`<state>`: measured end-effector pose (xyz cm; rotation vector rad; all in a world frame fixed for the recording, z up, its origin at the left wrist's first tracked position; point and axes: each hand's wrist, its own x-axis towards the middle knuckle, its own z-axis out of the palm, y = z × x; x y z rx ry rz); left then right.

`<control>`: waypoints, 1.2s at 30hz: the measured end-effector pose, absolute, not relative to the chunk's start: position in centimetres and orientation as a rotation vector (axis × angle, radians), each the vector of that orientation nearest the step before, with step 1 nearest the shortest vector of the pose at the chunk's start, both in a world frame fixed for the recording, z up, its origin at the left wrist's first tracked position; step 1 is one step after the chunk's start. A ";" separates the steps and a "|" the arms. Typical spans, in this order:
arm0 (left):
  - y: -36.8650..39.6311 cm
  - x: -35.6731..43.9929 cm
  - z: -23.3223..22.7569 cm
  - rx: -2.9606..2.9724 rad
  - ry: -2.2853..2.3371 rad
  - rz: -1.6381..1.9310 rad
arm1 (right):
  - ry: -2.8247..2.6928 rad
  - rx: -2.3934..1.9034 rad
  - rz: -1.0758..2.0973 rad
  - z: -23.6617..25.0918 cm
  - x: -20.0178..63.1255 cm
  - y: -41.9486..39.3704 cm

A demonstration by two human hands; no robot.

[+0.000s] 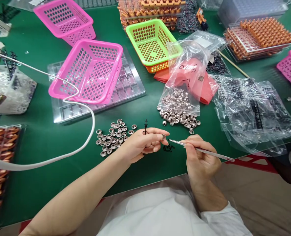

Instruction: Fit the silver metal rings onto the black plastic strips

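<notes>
Between thumb and index finger, my left hand (142, 144) pinches one small silver metal cup (163, 137). A thin black plastic sprue (145, 125) sticks out above and below the same hand. My right hand (201, 157) grips metal tweezers (209, 152), whose tips point left, just short of the cup. A tiny dark piece seems to sit at the tips. Under them, small black bits (169, 148) lie on the green table. Left of my hands, several loose silver cups (113, 140) are spread out. Beyond them, more cups (178, 106) spill from a clear plastic bag (188, 52).
Pink baskets (86, 70) and a clear moulded tray (130, 78) stand at the back left, a green basket (151, 42) at centre back. A white cable (86, 141) crosses the left side. Plastic bags of black parts (256, 111) lie right; trays of orange pieces (260, 36) sit behind.
</notes>
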<state>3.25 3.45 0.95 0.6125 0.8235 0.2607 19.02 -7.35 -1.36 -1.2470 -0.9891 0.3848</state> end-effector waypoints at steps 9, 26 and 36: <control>2.5 3.7 0.7 0.693 0.732 0.281 | -1.151 -1.299 0.270 -1.6 19.3 -7.9; 2.5 3.6 0.4 0.738 0.673 0.294 | -1.192 -1.263 0.257 -1.5 19.4 -7.9; 2.3 3.8 0.3 0.783 0.686 0.312 | -1.254 -1.249 0.232 -1.6 19.5 -7.9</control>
